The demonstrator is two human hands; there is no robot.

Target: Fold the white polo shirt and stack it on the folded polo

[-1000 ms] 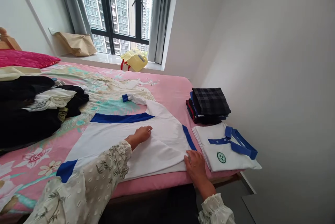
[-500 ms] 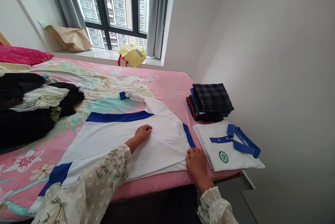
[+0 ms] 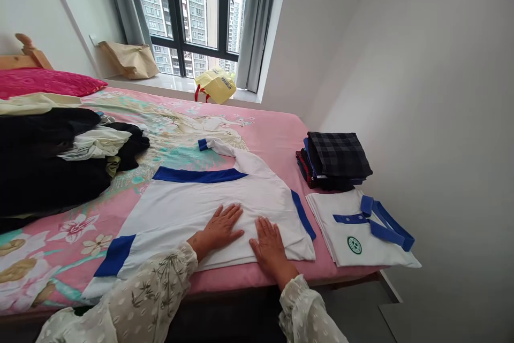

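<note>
- Wooden headboard (image 3: 34, 59) at far left, magenta pillow (image 3: 52, 82) just in front of it.
- Clothes heap (image 3: 48, 182) on the bed (image 3: 277, 128), loose: black pieces mostly, some cream, one striped white.
- Brown paper bag (image 3: 134, 62) on the window ledge (image 3: 171, 82), slumped by the left curtain (image 3: 127, 6).
- White garment (image 3: 172, 206) with blue trim, laid out on the bed's near side, between heap and folded items. One blue-cuffed sleeve points to the far side; blue band at lower left, blue edge at right. Few shallow creases.
- Yellow bag (image 3: 219, 86) with red handles, ledge, near the right curtain.
- Left hand (image 3: 220, 229): palm down on the garment's middle, grip wide, fingers extended.
- Right hand (image 3: 270, 249): just beside it, palm down near the garment's front edge, grip wide, fingers extended and close together.
- Folded dark stack (image 3: 339, 155), plaid piece on top.
- Folded white polo (image 3: 341, 233), blue collar, green round badge, in front of the stack, right of the garment.
</note>
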